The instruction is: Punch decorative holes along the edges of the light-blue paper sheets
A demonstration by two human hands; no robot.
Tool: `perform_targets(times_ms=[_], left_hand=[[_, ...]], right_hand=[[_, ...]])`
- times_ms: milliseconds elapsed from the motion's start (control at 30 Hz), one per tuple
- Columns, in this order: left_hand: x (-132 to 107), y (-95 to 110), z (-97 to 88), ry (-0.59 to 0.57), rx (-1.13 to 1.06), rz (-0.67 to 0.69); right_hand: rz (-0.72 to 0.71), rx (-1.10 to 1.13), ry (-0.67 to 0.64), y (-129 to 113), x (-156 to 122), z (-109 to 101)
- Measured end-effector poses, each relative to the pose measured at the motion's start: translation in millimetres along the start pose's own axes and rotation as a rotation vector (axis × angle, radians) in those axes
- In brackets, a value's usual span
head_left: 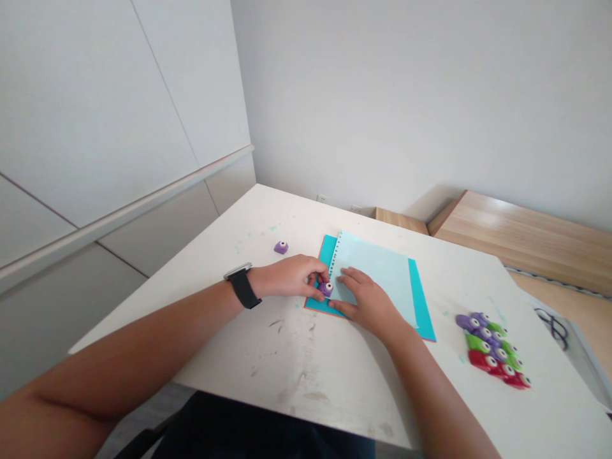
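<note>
My left hand [296, 275], with a watch on its wrist, has its thumb and fingers closed round a small purple craft punch [326, 290]. The punch sits at the left edge of a pale blue sheet of paper [377, 261], which has a row of small holes along that edge. Fingers stretched out, my right hand [367, 298] lies on the sheet and its thumb reaches close to the punch. Under the sheet lies brighter blue paper [421, 299] with an orange-red edge below it. Another purple craft punch [280, 247] stands beyond my left wrist.
On the right of the white table [287, 382] a group of purple, green and red craft punches [492, 350] stands close together. Scissors [552, 325] lie at the far right. Small blue bits and dark smudges mark the tabletop. A wall panel [205, 217] borders the left.
</note>
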State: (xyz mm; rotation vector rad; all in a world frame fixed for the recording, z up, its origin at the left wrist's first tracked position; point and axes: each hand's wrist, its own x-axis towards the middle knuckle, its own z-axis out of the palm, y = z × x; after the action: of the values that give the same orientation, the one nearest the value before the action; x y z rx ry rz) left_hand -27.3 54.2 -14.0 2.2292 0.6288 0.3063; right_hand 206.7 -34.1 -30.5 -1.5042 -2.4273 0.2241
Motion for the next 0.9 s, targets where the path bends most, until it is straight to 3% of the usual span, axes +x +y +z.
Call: perform_targets(times_ms=[533,700,800,900], left_hand=[[0.0,0.0,0.6,-0.037,0.024,-0.006],[-1.4,4.2,-5.8,-0.059,-0.031,-0.056],[-3.5,6.2,-15.1,-0.059,-0.112,-0.174],[-5.3,6.4,-21.3,-0.093,-0.180,-0.305]], right_hand=[[-0.021,0.028,-0.013,4.3,0.3,3.5],[-0.024,0.126,0.102,0.1,0.6,-5.3],[0.071,0.277,0.225,-3.6,2.2,-19.1],[0.254,0.446,0.256,-6.0,4.6,-25.9]])
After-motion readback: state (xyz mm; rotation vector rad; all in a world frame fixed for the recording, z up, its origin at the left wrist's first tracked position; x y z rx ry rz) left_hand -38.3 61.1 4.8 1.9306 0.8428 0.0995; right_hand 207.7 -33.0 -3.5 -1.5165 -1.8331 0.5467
